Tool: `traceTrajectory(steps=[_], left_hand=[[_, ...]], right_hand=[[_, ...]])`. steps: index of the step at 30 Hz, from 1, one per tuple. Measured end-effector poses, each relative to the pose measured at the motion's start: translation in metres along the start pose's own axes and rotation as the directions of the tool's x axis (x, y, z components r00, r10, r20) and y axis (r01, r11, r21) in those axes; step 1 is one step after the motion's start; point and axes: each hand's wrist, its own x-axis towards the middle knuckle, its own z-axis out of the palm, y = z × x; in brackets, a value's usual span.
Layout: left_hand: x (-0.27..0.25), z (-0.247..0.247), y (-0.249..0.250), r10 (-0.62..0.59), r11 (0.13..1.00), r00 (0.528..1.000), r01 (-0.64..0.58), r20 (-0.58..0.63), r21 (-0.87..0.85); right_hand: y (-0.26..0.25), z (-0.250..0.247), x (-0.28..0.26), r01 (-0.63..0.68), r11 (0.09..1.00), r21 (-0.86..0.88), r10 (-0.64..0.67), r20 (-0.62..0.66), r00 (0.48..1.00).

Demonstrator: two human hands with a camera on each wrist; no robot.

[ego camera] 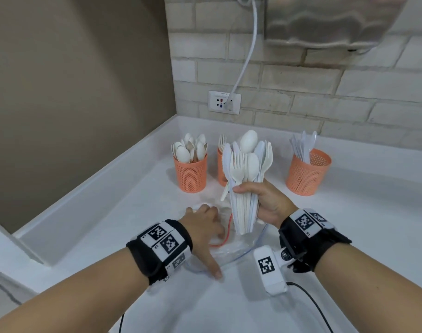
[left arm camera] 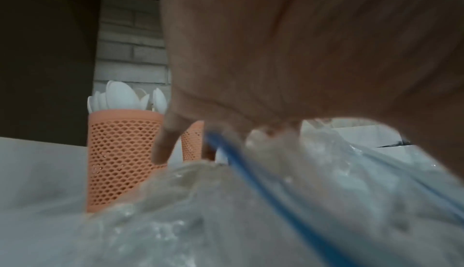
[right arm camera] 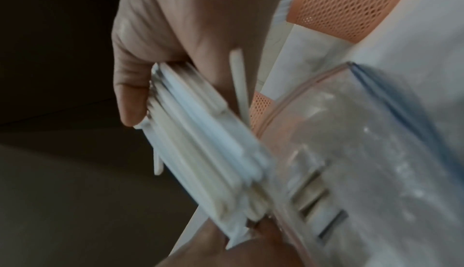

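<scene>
The right hand (ego camera: 260, 200) has its fingers curled round a mixed cutlery bundle (ego camera: 247, 169), held upright with the handle ends just below them at the mouth of the clear bag (ego camera: 238, 251). The left hand (ego camera: 205, 227) pins the bag to the counter (ego camera: 349, 224), fingers spread and straight. One piece hangs askew by the thumb; I'd say it could slip out if the grip eases.

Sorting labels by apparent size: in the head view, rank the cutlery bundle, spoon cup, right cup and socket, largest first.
1. cutlery bundle, largest, though nearest the camera.
2. spoon cup and right cup: look alike, so no ranking between them.
3. socket, smallest, though farthest away.
</scene>
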Motion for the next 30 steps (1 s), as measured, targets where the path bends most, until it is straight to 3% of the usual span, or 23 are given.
traceTrajectory(steps=[6, 10, 14, 16, 20, 22, 24, 28, 30], left_hand=[[0.002, 0.008, -0.016, -0.169, 0.981, 0.984, 0.173, -0.048, 0.089], [-0.002, 0.0, -0.019, -0.263, 0.959, 0.965, 0.263, -0.012, 0.102], [0.004, -0.016, -0.011, -0.383, 0.919, 0.921, 0.372, -0.074, -0.128], [0.015, -0.018, -0.011, -0.468, 0.832, 0.882, 0.414, -0.065, -0.37], [0.033, -0.018, -0.015, -0.607, 0.466, 0.795, 0.368, 0.012, -0.805], [0.038, -0.016, -0.018, -0.643, 0.327, 0.763, 0.356, 0.07, -0.875], [0.044, -0.012, -0.024, -0.67, 0.252, 0.736, 0.349, 0.097, -0.903], [0.044, -0.01, -0.03, -0.653, 0.159, 0.752, 0.251, 0.089, -0.955], [0.042, -0.013, -0.031, -0.642, 0.066, 0.765, 0.116, 0.047, -0.991]], right_hand=[[0.0, -0.005, -0.004, -0.014, 0.999, 0.037, 0.016, -0.058, 0.998], [0.0, -0.011, -0.007, -0.013, 0.996, 0.09, 0.026, -0.14, 0.99], [0.0, -0.009, -0.009, -0.11, 0.991, -0.075, 0.098, -0.143, 0.985], [0.004, -0.005, -0.009, -0.2, 0.96, -0.197, 0.174, -0.142, 0.974], [0.012, -0.001, -0.003, -0.332, 0.892, -0.308, 0.291, -0.172, 0.941], [0.013, 0.002, -0.002, -0.374, 0.87, -0.32, 0.335, -0.173, 0.926], [0.014, 0.003, -0.003, -0.414, 0.841, -0.349, 0.373, -0.18, 0.91], [0.016, 0.002, -0.005, -0.479, 0.803, -0.355, 0.424, -0.226, 0.877], [0.014, 0.0, -0.006, -0.459, 0.834, -0.306, 0.406, -0.223, 0.886]])
